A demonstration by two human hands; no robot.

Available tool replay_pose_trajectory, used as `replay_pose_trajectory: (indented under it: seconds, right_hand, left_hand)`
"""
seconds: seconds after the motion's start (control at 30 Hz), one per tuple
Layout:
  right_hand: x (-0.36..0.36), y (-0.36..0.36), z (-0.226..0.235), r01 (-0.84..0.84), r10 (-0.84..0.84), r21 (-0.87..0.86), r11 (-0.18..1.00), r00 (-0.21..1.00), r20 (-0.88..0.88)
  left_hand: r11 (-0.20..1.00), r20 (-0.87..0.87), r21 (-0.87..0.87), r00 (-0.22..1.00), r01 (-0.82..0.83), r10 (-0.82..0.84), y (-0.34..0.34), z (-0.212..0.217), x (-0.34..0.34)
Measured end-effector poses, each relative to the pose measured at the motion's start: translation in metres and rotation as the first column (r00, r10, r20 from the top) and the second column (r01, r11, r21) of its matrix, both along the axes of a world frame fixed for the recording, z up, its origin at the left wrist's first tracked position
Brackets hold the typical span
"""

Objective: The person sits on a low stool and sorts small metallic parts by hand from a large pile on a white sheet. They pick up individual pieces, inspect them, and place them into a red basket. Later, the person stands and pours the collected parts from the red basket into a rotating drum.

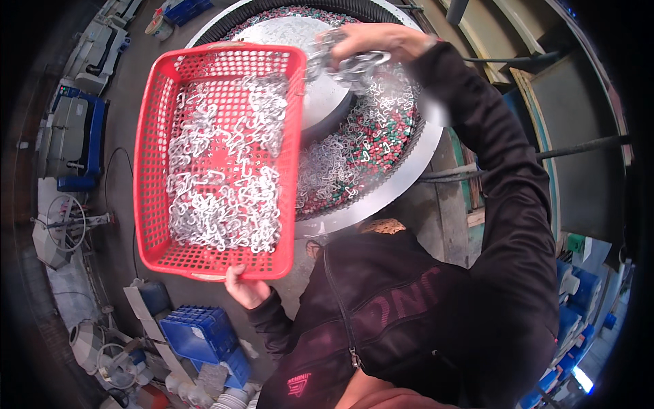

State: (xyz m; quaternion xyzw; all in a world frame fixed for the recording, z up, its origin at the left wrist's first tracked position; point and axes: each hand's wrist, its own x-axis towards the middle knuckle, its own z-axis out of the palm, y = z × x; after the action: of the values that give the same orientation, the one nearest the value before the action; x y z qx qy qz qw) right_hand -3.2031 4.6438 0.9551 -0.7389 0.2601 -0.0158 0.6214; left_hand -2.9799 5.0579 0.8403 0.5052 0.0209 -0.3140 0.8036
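Note:
A red plastic basket (295,204) with slotted walls is tilted toward me at the left. Many small silvery bent metal hooks (225,211) lie in it, thickest along its near end. My left hand (246,289) grips the basket's near rim, fingers curled under and thumb against the edge. Beyond the basket's right side, my right hand (381,44) is closed round a bunch of the same metal hooks (354,65), partly blurred by motion. Below that hand is a round tub (409,180) with red and green pellets (375,150) and more hooks lying among them.
A pale metal dome (289,34) rises in the tub's middle. Blue crates (197,334) are stacked at the lower left. Machines (71,129) line the left side. Wooden boards and panels (538,129) stand at the right. A bucket (158,27) is at the far left.

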Motion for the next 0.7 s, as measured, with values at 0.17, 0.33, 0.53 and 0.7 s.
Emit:
replay_pose_trajectory:
  seconds: [0.17,0.33,0.53,0.7]
  right_hand:
    - [-0.096,-0.038,-0.042,0.111,-0.107,0.14,0.984,0.994,-0.03]
    - [-0.116,-0.035,-0.121,0.163,-0.305,-0.33,0.93,0.843,-0.444]
    - [0.024,0.002,-0.123,0.264,-0.048,-0.893,0.365,0.963,0.265]
    - [0.218,0.112,-0.105,0.202,0.488,-0.893,0.402,0.778,0.396]
  left_hand:
    - [0.993,-0.035,0.012,0.993,-0.116,0.117,0.025,-0.004,0.011]
    - [0.981,0.045,-0.123,0.987,-0.148,0.154,0.066,0.019,0.044]
    - [0.98,0.062,-0.046,0.978,-0.195,0.198,0.068,0.02,0.065]
    - [0.938,0.1,-0.229,0.953,-0.259,0.287,0.041,-0.005,0.056]
